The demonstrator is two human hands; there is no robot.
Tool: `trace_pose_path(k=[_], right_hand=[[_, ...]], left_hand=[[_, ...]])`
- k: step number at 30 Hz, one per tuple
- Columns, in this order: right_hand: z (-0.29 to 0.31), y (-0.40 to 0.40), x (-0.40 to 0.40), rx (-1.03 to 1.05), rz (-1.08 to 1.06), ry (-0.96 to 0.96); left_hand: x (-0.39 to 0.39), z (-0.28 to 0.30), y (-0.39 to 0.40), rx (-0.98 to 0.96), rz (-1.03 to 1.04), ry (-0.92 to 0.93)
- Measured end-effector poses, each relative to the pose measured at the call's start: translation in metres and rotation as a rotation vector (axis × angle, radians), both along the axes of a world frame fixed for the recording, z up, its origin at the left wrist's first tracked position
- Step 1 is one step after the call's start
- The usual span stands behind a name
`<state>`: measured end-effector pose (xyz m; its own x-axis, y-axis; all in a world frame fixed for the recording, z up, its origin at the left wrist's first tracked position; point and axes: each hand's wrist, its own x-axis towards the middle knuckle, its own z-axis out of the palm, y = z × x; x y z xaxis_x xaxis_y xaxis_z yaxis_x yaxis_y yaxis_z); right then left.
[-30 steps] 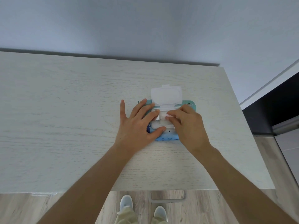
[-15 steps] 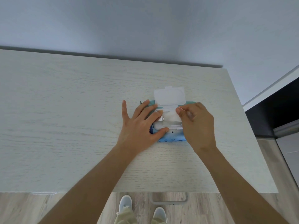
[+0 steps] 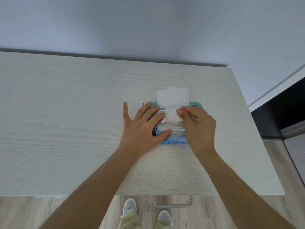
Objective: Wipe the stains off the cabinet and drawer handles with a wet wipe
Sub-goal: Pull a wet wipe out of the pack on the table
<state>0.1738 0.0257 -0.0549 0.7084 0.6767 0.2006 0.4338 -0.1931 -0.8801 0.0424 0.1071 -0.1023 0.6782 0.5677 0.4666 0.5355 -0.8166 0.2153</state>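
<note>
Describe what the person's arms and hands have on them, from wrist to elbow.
Nothing is worn on either. The left hand and right hand are bare: no gloves, rings or watch show. Both forearms are uncovered as far as the bottom edge of the picture, with no sleeve or cuff in view. Lower down, light trousers and pale shoes show.

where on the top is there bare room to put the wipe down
Bare: the whole cabinet top left of the left hand, and the strip behind the lid. Crowded: around the pack, under both hands.
</note>
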Motion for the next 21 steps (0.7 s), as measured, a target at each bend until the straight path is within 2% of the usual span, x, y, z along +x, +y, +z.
trace_pose_path(k=[1, 4, 7, 8, 9, 11, 13, 16, 21], right_hand=[[0.000, 0.000, 0.000, -0.003, 0.002, -0.033], [0.000, 0.001, 0.003, -0.138, 0.155, -0.362], [-0.003, 0.004, 0.005, -0.342, 0.341, -0.538], [-0.003, 0.004, 0.005, -0.340, 0.353, -0.583], [-0.001, 0.003, 0.005, -0.267, 0.300, -0.551], [0.013, -0.001, 0.014, -0.080, 0.042, -0.324], [0.024, -0.007, 0.034, -0.023, -0.121, -0.162], [0.026, -0.022, 0.049, -0.156, -0.106, -0.153], [0.009, -0.042, 0.032, -0.180, -0.070, -0.069]], left_hand=[[0.000, 0.000, 0.000, -0.005, -0.001, -0.005], [0.001, 0.000, 0.000, -0.028, -0.002, -0.007], [0.001, 0.001, 0.000, -0.051, -0.002, -0.013], [0.001, 0.001, 0.000, -0.052, -0.001, -0.012], [0.000, 0.001, 0.000, -0.052, 0.000, -0.008], [0.000, 0.002, 0.000, -0.059, 0.000, 0.005], [0.000, 0.003, -0.001, -0.074, 0.001, 0.012], [-0.001, 0.007, -0.003, -0.082, -0.007, 0.025], [-0.003, 0.018, -0.009, -0.133, 0.003, 0.072]])
